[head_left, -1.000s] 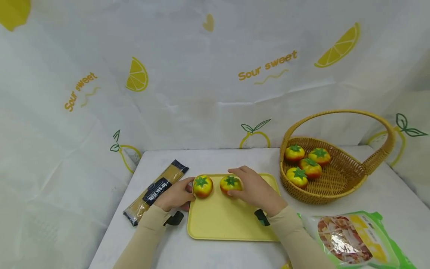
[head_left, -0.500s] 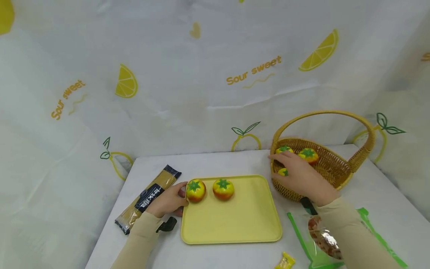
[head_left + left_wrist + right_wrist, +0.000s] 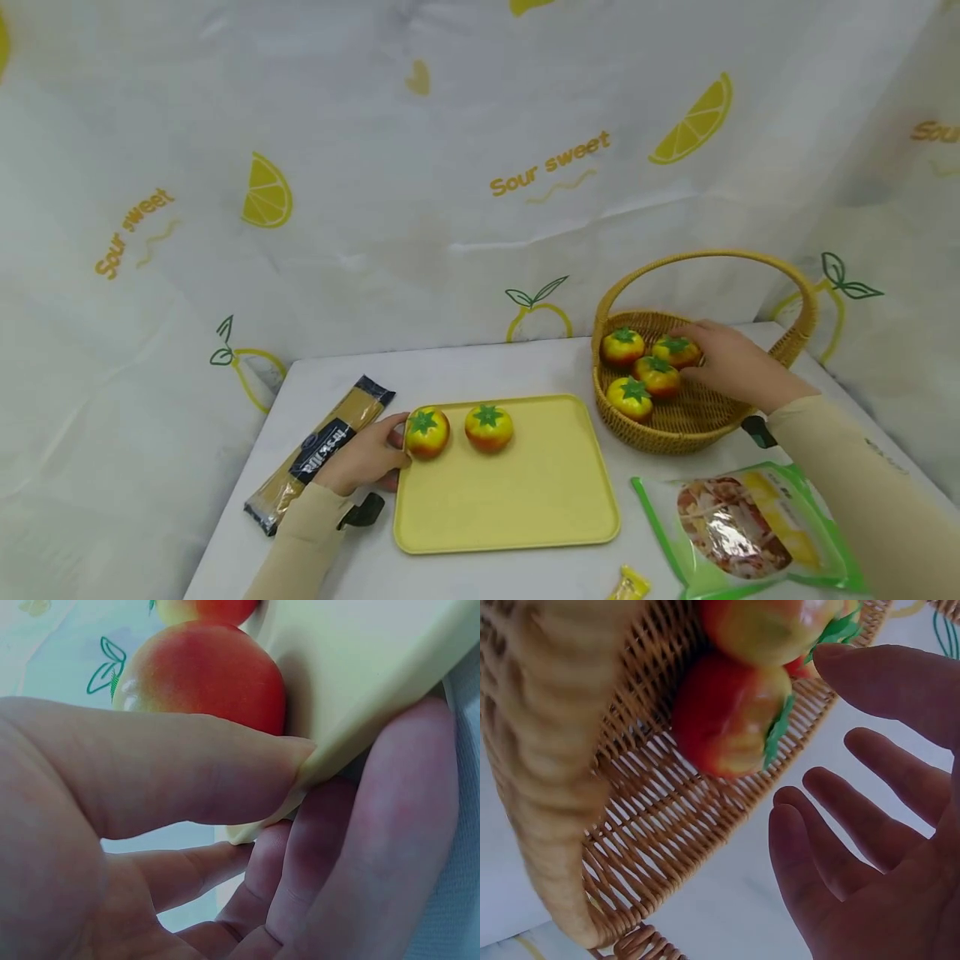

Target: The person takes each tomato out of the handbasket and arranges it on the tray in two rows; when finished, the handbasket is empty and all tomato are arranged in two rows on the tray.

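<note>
My left hand [image 3: 363,458] holds the left edge of a yellow tray [image 3: 510,500]; the left wrist view shows the thumb on the rim [image 3: 330,765] and the fingers underneath. Two red-yellow tomatoes with green star-shaped leaves lie on the tray: one tomato [image 3: 427,432] beside that hand, another tomato [image 3: 489,428] to its right. My right hand [image 3: 738,367] is over the wicker basket [image 3: 645,435], nearest the rear right tomato [image 3: 670,353] among several inside. In the right wrist view its fingers [image 3: 847,825] are spread, apart from the tomato [image 3: 727,720].
A long pack of spaghetti [image 3: 315,454] lies left of the tray, partly behind the left hand. In front of the basket is a green-edged clear food bag [image 3: 738,525]. A small yellow wrapper [image 3: 630,583] lies at the front. The basket's handle [image 3: 705,254] arches high.
My right hand has left the second tomato on the tray and moved right, over the basket to the rear right tomato. The left hand stays on the tray's edge. The head view has shifted slightly.
</note>
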The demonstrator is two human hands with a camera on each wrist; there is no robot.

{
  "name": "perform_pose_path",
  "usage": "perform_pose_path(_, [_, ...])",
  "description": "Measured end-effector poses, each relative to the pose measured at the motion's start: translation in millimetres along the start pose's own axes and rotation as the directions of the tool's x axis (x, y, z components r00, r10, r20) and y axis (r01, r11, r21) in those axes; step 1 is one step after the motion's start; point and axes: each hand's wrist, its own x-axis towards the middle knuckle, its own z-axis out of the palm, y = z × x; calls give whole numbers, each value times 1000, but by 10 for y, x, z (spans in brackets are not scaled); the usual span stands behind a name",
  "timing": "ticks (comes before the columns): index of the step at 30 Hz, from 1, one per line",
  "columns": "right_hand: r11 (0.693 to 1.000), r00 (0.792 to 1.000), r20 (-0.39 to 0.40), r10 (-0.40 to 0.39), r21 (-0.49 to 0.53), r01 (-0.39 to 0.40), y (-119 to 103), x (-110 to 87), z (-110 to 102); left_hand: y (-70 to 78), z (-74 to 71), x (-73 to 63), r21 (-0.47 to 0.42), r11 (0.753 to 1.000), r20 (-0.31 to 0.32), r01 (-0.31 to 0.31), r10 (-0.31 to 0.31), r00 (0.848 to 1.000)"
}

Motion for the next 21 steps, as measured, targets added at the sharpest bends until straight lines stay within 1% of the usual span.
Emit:
perform_pose_path(4, [1000,1000,28,-1,-2,1,56,88,-36,-17,-4,-3,1,1000,0,-1,1,1000])
perform_pose_path(8, [1000,996,81,25,0,-25,92,165,-65,-17,-6,2,-14,1000,14,-11,11,1000])
perform_pose_path(12, [999,992,115,43,-7,-42,113,247,-84,-18,-5,2,-24,1000,15,-9,9,1000])
perform_pose_path(21, [997,981,178,74,20,-78,174,434,-54,-8,-12,2,-21,1000,11,-21,21,1000])
